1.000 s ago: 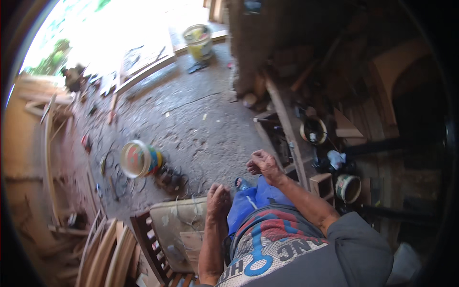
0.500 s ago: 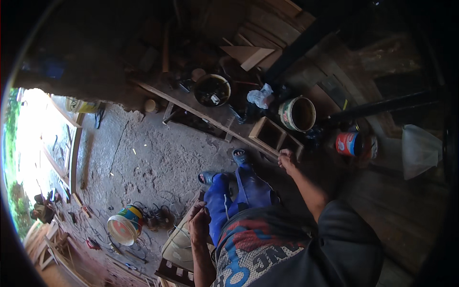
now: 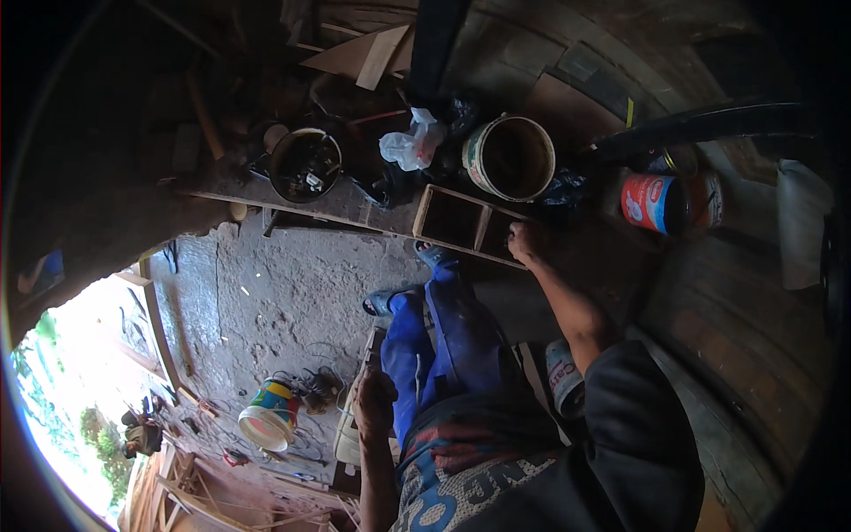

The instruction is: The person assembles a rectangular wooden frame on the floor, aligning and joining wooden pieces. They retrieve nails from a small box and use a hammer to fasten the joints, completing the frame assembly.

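Note:
My right hand (image 3: 525,241) is at the right-hand compartment of a wooden divided box (image 3: 481,229), its fingers curled together and dipped in past the rim. Whatever those fingers pinch is hidden. The box rests on the front of a low dark bench (image 3: 359,219), and its inside is too dark to make out. Beside my left thigh, my left hand (image 3: 374,403) is closed, with the fingers folded in; what it may hold is too small or hidden to name. Below that hand stands a pale, boxy container (image 3: 347,439).
Along the bench stand a round bowl of small items (image 3: 306,166), a crumpled white plastic bag (image 3: 415,142) and a large bucket (image 3: 510,158). A red-and-blue tin (image 3: 644,202) sits farther right. On the concrete floor is a colourful bucket (image 3: 269,415); another can (image 3: 566,377) stands beside my right arm.
The view has turned, and the bench items now appear farther left. My right hand has moved from the box's near edge into its right compartment. The left hand stays closed beside my leg.

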Tool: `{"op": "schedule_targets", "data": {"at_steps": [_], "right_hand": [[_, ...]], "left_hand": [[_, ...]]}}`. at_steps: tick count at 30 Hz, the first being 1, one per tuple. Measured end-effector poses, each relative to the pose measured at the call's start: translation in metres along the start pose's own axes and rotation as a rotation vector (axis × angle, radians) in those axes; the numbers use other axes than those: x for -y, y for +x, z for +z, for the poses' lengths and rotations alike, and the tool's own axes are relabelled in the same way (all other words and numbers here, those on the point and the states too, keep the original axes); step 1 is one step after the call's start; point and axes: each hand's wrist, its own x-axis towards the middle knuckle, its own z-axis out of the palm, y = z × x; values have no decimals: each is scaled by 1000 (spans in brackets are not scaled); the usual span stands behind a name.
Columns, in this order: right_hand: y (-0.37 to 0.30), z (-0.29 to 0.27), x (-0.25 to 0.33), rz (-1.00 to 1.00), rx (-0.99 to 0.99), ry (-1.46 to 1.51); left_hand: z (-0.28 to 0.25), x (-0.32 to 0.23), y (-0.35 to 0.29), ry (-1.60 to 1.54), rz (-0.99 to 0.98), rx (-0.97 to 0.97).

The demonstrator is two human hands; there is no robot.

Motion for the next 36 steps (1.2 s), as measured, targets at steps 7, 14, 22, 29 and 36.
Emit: {"op": "schedule_targets", "data": {"at_steps": [7, 14, 22, 29, 36], "right_hand": [[18, 70, -22, -75, -70, 14], [8, 85, -24, -261, -60, 35], [22, 147, -78, -7, -130, -74], [9, 58, -13, 81, 101, 157], [-8, 64, -2, -9, -7, 136]], "left_hand": [[8, -6, 9, 544, 390, 34], [8, 10, 4, 617, 427, 54], [4, 6, 11, 782, 460, 30], [17, 1, 3, 696, 352, 18], [14, 8, -4, 552, 299, 44]]}}
